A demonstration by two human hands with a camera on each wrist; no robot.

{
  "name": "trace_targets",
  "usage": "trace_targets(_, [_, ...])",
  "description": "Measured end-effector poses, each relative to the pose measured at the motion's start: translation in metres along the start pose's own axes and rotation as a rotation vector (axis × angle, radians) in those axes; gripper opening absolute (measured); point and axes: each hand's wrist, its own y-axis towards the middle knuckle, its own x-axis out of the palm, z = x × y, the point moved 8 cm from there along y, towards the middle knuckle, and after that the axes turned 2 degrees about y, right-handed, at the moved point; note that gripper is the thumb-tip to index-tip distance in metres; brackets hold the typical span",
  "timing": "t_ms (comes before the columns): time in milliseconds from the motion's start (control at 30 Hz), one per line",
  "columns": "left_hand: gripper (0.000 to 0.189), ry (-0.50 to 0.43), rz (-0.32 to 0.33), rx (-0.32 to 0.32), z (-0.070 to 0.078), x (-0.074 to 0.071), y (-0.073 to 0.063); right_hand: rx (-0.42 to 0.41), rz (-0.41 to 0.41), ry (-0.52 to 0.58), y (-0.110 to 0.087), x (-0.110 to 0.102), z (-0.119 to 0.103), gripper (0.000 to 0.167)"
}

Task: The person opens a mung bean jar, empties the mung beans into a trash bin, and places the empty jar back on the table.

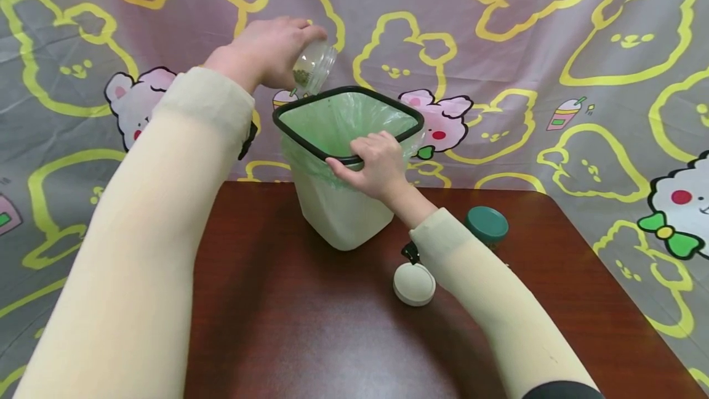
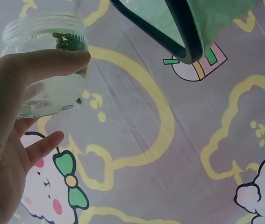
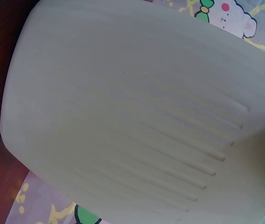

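Note:
My left hand grips a clear jar without a lid, tilted with its mouth toward the trash can. A clump of small green bits lies near the mouth inside the jar, as the left wrist view shows. Just below and to the right stands a white trash can with a black rim and a thin green bag lining it. My right hand holds the near side of that rim, fingers over the edge and thumb along the outside. In the right wrist view the can's ribbed wall fills most of the picture.
On the brown table, a round white lid lies below my right forearm. A jar with a teal lid stands beyond that forearm, partly hidden by it. A patterned curtain hangs behind the table.

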Motion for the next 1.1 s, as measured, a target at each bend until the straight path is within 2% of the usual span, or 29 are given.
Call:
trace_targets(200, [0.089,0.028,-0.046,0.000,0.0019,0.0020,0.0008,-0.001,-0.006,-0.005,0.0004,-0.0007,-0.0007,0.054])
trace_targets(500, [0.086,0.047,-0.024,0.017,0.0030,-0.0025,-0.0024,-0.001,-0.013,-0.003,0.0008,-0.0011,-0.0015,0.056])
trace_targets(700, [0.087,0.091,-0.045,0.038,0.0066,0.0035,0.0011,0.002,-0.009,-0.004,0.0008,-0.0009,-0.0008,0.055])
trace_targets(1100, [0.089,0.066,-0.053,0.017,0.0068,0.0052,0.0023,-0.003,-0.009,-0.012,0.0002,-0.0004,-0.0009,0.054])
